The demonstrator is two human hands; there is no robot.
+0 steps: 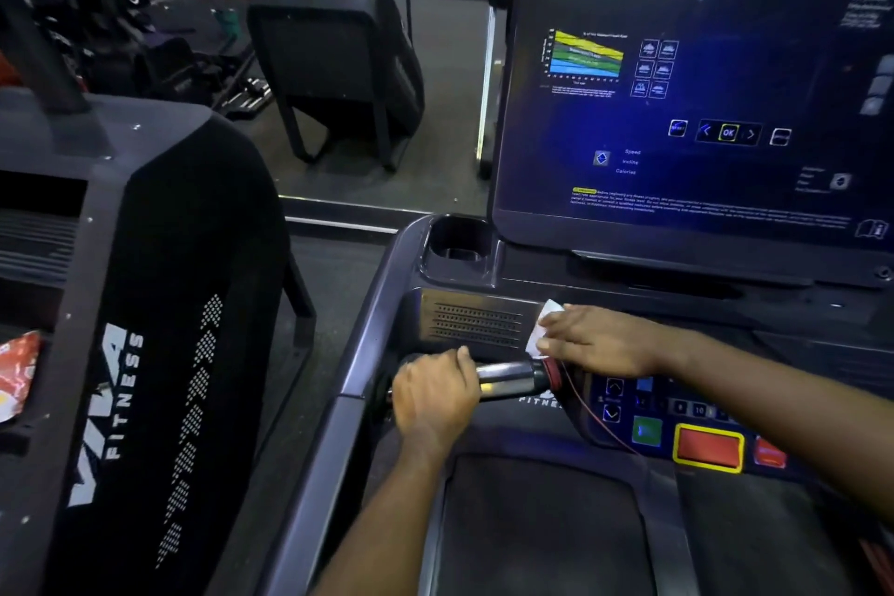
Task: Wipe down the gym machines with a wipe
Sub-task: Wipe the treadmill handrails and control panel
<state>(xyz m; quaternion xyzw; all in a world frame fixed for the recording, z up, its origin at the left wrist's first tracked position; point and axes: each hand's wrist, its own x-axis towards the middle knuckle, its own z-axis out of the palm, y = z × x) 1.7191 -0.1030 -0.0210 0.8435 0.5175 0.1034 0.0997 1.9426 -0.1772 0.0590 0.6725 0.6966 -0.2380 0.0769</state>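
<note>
I am looking down at a treadmill console (pixel 484 286) in a dim gym. My left grip (pixel 435 397), a bare hand, is curled round the chrome handlebar (pixel 508 378) at the console's left side, steadying me. My right grip (pixel 595 341), also a bare hand, lies with its fingers fairly straight and spread, pressing a white wipe (pixel 544 322) flat against the dark panel just right of the speaker grille (pixel 476 322). Part of the wipe shows beyond the fingertips.

I judge the step in hand to be wiping the console's lower face. The big screen (pixel 677 87) above and the button panel (pixel 677 411) below look likely to come next, though I cannot tell which parts are already clean. The next stroke calls for light, even pressure. It should also steer round the thin red safety cord (pixel 595 416) that runs down beneath my right wrist. The yellow-framed red button (pixel 708 448) lies near too, and a careless press might trigger it.

For containers, a moulded cup holder (pixel 457 240) sits at the console's back left corner. I can make out only its dark bottom, with nothing I can identify inside. On the neighbouring machine (pixel 159 305) to my left, a crumpled red and white packet (pixel 17 373) lies in a shallow recess at the picture's edge.
</note>
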